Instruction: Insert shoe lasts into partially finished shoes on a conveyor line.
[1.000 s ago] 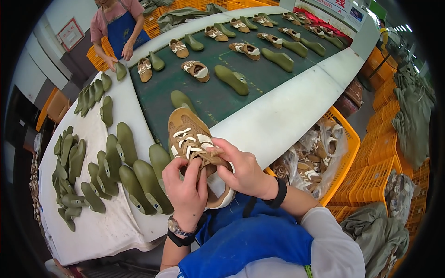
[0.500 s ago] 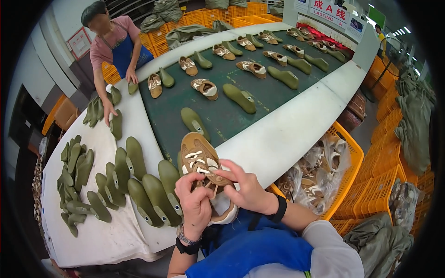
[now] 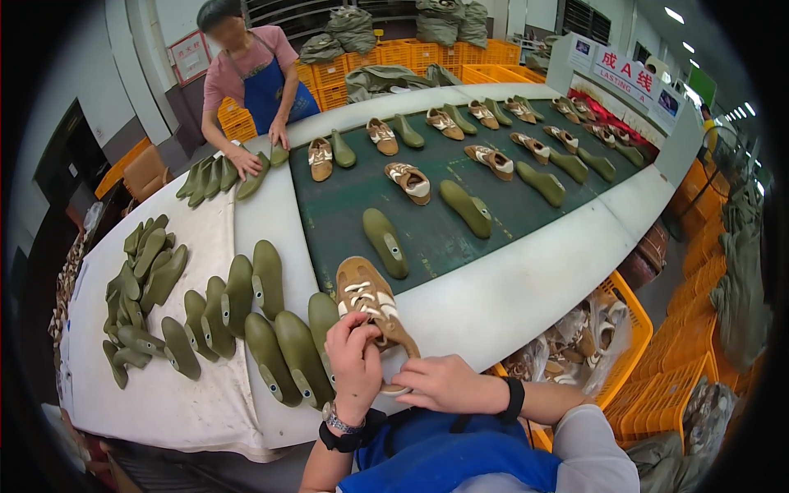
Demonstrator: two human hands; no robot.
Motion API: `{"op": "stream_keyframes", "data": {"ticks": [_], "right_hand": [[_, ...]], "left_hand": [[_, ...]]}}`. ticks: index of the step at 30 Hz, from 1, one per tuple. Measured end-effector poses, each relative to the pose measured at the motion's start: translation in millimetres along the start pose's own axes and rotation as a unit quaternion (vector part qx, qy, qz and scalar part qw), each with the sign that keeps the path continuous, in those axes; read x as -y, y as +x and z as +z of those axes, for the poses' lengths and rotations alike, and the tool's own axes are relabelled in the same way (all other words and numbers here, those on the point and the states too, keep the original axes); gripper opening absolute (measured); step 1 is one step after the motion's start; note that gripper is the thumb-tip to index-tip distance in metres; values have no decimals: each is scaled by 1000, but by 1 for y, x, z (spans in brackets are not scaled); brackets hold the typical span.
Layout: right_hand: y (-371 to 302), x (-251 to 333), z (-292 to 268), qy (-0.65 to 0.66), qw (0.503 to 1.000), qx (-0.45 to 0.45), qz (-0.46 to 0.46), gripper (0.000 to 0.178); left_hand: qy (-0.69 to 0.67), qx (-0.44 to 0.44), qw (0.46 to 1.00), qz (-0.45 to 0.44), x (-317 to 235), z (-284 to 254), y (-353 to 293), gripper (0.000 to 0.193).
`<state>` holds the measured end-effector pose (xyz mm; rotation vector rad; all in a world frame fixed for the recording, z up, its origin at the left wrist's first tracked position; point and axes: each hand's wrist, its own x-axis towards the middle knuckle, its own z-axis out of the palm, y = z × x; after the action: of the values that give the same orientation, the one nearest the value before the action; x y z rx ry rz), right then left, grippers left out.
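A brown shoe upper (image 3: 363,283) with white laces and white side panels is held up at the table edge, toe pointing away from me. My left hand (image 3: 353,366) is closed on its collar near the laces, thumb and fingers pinched together. At the heel end, my right hand (image 3: 444,384) grips the rim of the opening. The inside of the shoe is mostly hidden by my hands. Just left of it, several green shoe lasts (image 3: 300,357) lean in rows on the white tabletop (image 3: 214,411).
A green conveyor belt (image 3: 427,259) carries shoes and lasts in rows. Across the table, a person in a blue apron (image 3: 271,94) handles green lasts. More lasts (image 3: 148,255) pile at left. An orange crate (image 3: 637,329) with bagged shoes stands at my right.
My right hand has gone from the laces down to the heel rim; my left stays at the collar. The view has shifted. The other person's hand has moved a last toward the row.
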<state>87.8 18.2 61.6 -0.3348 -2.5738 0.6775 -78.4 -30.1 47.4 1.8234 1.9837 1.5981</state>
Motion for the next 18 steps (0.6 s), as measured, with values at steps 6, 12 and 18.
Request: {"op": "stream_keyframes", "data": {"ticks": [6,12,18], "right_hand": [[91,-94,-11,10,1000,19,21,28],[205,-201,61,-28,990,104,96,26],[250,-259,89,-70,985,-19,159,51]], "left_hand": [[70,63,995,-32,25,-48,-11,40],[292,104,945,-100,73,-58,-62,45],[437,65,896,-36,86,-58,-68,47]]}}
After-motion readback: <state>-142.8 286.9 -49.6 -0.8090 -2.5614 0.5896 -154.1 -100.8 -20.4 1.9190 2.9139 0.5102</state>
